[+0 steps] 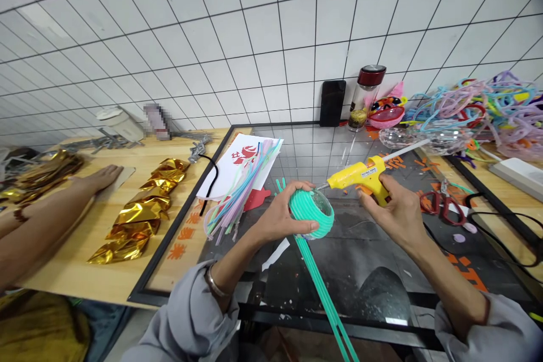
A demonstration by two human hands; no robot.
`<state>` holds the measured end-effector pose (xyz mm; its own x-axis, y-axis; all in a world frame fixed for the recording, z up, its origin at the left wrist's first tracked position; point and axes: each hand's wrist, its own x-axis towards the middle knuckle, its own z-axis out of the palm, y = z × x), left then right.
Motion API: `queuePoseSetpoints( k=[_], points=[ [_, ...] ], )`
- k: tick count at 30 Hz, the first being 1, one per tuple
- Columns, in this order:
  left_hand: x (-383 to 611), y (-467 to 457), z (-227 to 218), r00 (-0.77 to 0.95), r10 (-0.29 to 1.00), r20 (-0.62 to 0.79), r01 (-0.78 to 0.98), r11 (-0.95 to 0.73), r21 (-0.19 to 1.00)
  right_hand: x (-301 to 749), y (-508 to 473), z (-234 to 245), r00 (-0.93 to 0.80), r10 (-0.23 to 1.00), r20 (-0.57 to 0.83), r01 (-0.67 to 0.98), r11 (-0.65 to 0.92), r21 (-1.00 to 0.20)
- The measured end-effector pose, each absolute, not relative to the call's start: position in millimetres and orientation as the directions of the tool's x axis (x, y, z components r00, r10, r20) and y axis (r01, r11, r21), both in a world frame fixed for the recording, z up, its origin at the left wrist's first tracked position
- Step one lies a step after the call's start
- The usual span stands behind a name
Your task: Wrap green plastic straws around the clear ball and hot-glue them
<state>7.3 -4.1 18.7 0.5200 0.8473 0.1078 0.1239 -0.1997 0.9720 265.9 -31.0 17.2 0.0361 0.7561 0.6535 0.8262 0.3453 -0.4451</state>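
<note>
My left hand (285,212) is closed around a small round bowl-like cup (311,215) wrapped in rows of teal cord, its glassy opening tilted up to the right. Beneath it, several teal strips (324,294) run across the table and over its front edge; whether they join the cup is hidden by my hand. In my right hand (396,209) is a yellow hot glue gun (358,176), gripped by its handle, with a white glue stick (405,150) sticking out of the back. The nozzle points at the cup's rim, close to my left fingers.
Pastel pipe cleaners (241,189) lie on white paper at left. Red scissors (445,205) and a black cable (504,220) are at right. A phone (332,103) and a bottle (365,99) stand by the wall. A co-worker's arm (55,215) rests beside gold foil (142,209).
</note>
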Motion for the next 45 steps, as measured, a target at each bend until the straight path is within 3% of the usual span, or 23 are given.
queuePoseSetpoints(
  k=[5, 10, 22, 29, 32, 36, 38, 45],
  points=[
    [8, -5, 17, 0.519, 0.845, 0.129, 0.105, -0.213, 0.971, 272, -20, 7, 0.223, 0.835, 0.503, 0.790, 0.148, -0.595],
    [8, -6, 17, 0.519, 0.841, 0.151, 0.109, -0.240, 0.965, 284, 0, -13, 0.320, 0.828, 0.461, 0.797, 0.028, -0.603],
    [8, -5, 16, 0.534, 0.827, 0.175, 0.125, -0.283, 0.951, 299, 27, -34, 0.336, 0.871, 0.359, 0.929, -0.245, -0.276],
    [7, -5, 15, 0.520, 0.836, 0.177, 0.120, -0.277, 0.953, 301, 26, -30, 0.345, 0.870, 0.353, 0.919, -0.238, -0.315],
    [7, -5, 15, 0.512, 0.844, 0.156, 0.120, -0.251, 0.961, 300, 21, -19, 0.399, 0.847, 0.351, 0.849, -0.197, -0.490],
    [8, -5, 17, 0.506, 0.853, 0.131, 0.120, -0.220, 0.968, 289, 6, -1, 0.497, 0.809, 0.313, 0.623, -0.082, -0.778],
    [8, -5, 17, 0.504, 0.853, 0.134, 0.114, -0.220, 0.969, 282, -3, 6, 0.498, 0.797, 0.340, 0.535, 0.026, -0.844],
    [8, -6, 15, 0.500, 0.853, 0.146, 0.096, -0.222, 0.970, 266, -24, 8, 0.371, 0.760, 0.534, 0.646, 0.202, -0.736]
  ],
)
